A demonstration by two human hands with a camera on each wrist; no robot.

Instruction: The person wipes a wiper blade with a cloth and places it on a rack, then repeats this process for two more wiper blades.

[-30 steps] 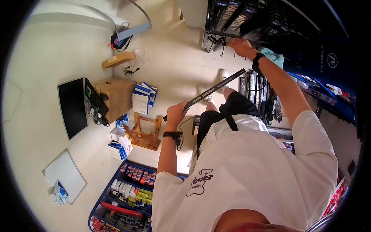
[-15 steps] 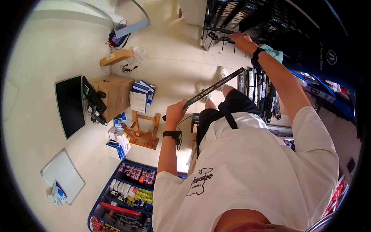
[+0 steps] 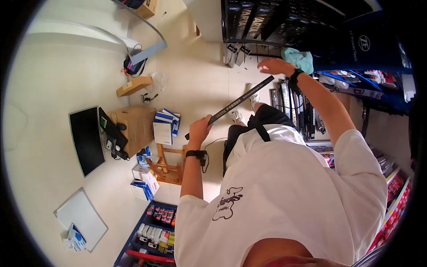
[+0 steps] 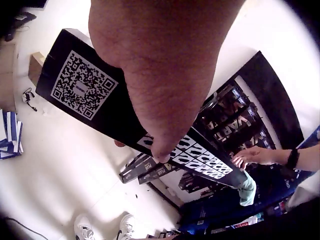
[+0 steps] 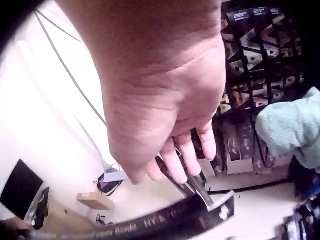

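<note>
Standing on pale tiled floor [image 3: 195, 66] — dark shelving [image 3: 284, 22] ahead.

Black box [image 3: 235, 102] with white QR code, teal cloth [image 3: 298, 58]

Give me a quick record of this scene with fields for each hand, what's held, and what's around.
left hand: grips the lower end of the long black box
right hand: fingers spread, holding nothing, near the box's upper end
long black box: slim, tilted upward toward the display rack; QR code on one face in the left wrist view
display rack: dark, filled with similar black boxes
teal cloth: lying by the rack, beside the right hand
floor items: wooden stool, cardboard boxes, monitor
</note>
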